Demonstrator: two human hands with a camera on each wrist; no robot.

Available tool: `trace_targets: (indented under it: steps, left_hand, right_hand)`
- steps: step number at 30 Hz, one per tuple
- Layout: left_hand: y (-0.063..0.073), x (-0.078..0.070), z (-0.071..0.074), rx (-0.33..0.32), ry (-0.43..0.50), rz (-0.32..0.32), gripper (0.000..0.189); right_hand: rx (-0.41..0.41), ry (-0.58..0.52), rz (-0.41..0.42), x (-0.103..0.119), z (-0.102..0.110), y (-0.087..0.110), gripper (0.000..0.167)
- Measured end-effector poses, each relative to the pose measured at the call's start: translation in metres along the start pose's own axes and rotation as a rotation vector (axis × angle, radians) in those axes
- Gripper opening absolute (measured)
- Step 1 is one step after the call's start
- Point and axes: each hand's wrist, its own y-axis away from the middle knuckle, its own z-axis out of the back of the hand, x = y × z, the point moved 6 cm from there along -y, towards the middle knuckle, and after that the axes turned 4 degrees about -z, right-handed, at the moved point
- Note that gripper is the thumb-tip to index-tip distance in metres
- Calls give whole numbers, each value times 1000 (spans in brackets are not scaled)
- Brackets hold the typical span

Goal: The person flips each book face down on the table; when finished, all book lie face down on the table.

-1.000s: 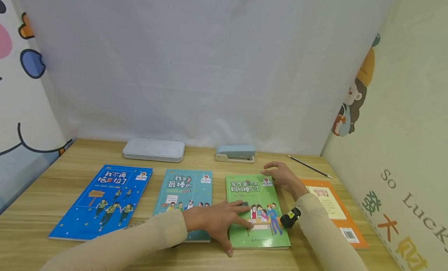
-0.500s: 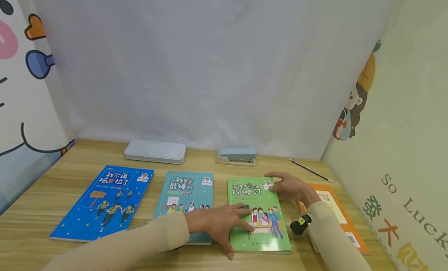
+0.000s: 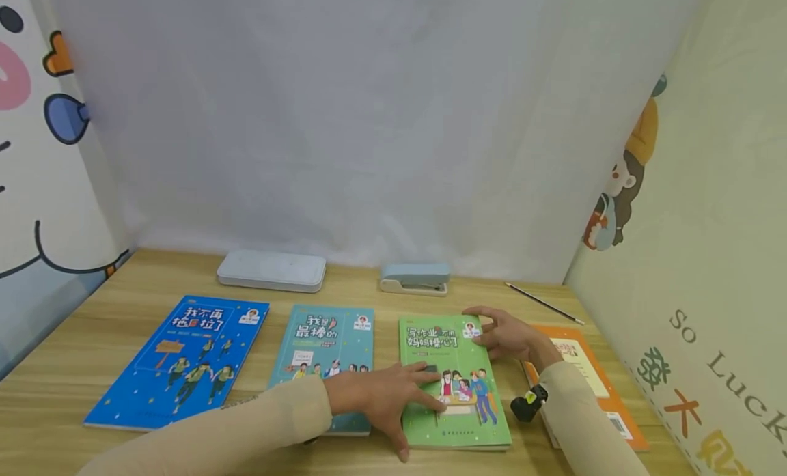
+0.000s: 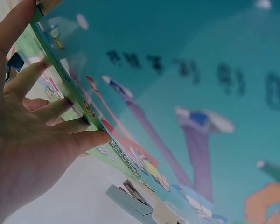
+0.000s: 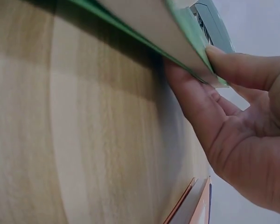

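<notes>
The right hand (image 3: 515,339) pinches the far right corner of the green book (image 3: 455,423), thumb above, fingers below; the left hand (image 3: 389,397) spreads over its left edge. The green book lies on the bench (image 3: 353,291) between the teal book (image 3: 338,332) and the orange book (image 3: 595,370). The blue book (image 3: 178,367) lies farther left; the case (image 3: 272,270), stapler (image 3: 415,277) and pencil (image 3: 544,302) lie behind.

green book (image 3: 458,356): partly behind left hand (image 3: 392,397) | barcode (image 3: 618,425): apparently too small
</notes>
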Motion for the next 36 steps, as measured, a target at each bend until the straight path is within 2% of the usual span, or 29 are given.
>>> trace_targets:
  steps: [13,20,28,36]
  left_hand:
    - [0,0,2,33,-24,2,83]
    - [0,-3,4,24,-46,-1,83]
    - [-1,-6,11,-34,-125,-7,79]
    - [-5,-7,20,-113,-168,40,73]
  right_hand:
    - [-33,5,57,6,2,7,65]
    - [-41,-14,95,6,5,12,63]
    - [-77,-63,128,15,9,20,62]
    - [-159,-60,195,27,16,29,57]
